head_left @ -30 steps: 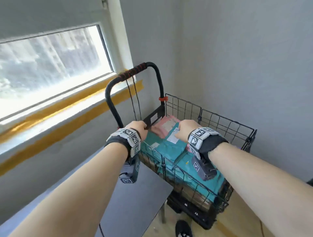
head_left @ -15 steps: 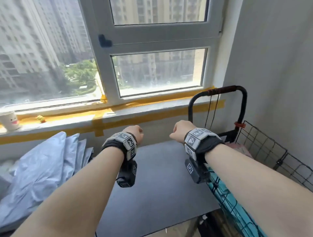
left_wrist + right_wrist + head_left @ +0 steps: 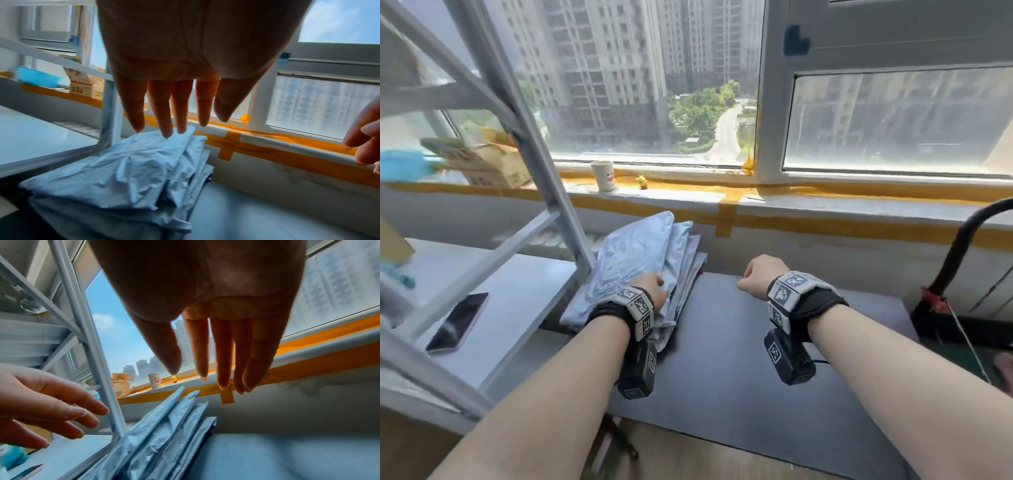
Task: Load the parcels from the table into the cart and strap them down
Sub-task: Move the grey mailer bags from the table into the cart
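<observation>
Parcels (image 3: 640,270): grey stack at the table's (image 3: 739,359) left end, under the windowsill. Left hand (image 3: 649,286): over the stack, fingers straight, grasping nothing. Right hand (image 3: 762,275): above the table, right of the stack, fingers relaxed, empty.

Bare forearms; black wristbands (image 3: 822,303) carrying white blocks with black square markers; black cameras (image 3: 789,359) beneath wrists.

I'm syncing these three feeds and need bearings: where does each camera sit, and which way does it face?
Head: on the head, looking forward and down at the grey parcels, table and window; both forearms show.
Left wrist: under the left hand, facing the parcels; open fingers show.
Right wrist: under the right hand, facing left; open fingers show.
Shared: all three show the parcels.
</observation>
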The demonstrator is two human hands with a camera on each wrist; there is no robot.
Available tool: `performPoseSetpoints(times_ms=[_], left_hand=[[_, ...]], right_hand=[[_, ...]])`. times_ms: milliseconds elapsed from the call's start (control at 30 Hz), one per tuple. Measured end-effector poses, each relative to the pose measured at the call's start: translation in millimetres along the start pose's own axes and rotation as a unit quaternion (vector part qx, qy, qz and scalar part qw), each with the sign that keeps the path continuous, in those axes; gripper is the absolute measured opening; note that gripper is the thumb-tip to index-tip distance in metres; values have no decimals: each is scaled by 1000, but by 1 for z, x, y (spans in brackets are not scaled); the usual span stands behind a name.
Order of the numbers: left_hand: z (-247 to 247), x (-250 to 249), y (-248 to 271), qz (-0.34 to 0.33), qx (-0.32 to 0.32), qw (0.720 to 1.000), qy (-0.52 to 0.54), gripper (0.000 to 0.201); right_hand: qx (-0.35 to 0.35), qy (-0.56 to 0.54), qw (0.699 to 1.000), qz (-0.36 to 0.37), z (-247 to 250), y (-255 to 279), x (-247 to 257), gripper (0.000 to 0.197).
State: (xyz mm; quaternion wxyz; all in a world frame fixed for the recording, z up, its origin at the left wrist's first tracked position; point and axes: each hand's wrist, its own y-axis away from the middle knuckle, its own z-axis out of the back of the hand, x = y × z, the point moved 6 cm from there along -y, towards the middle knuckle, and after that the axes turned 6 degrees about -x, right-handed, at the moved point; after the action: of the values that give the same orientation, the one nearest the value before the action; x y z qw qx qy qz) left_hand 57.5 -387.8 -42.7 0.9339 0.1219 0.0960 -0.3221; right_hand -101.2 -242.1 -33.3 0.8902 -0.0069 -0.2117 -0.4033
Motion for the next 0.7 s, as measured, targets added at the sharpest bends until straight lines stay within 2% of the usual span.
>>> performPoseSetpoints(times_ms=[100, 233, 367, 467, 567, 700], left_hand=[[3, 41, -32, 23, 2, 1000, 2, 43], [9, 84, -85, 23, 10, 1000, -10, 43], [11, 120, -134, 17, 35, 999, -16, 44], [8, 143, -166, 17, 45, 999, -14, 43], [3, 161, -189, 14, 58, 998, -12, 42], [-9, 177, -208, 18, 83, 996, -4, 42]], right_hand=[[5, -15, 1000, 19, -20, -29, 40, 35], [25, -22, 999, 30, -49, -73, 91, 32], [36, -29, 999, -13, -81, -118, 129, 44], [61, -98, 991, -62, -101, -141, 148, 30], [84, -212, 963, -144, -119, -157, 151, 29], [100, -353, 892, -266, -134, -170, 153, 34]])
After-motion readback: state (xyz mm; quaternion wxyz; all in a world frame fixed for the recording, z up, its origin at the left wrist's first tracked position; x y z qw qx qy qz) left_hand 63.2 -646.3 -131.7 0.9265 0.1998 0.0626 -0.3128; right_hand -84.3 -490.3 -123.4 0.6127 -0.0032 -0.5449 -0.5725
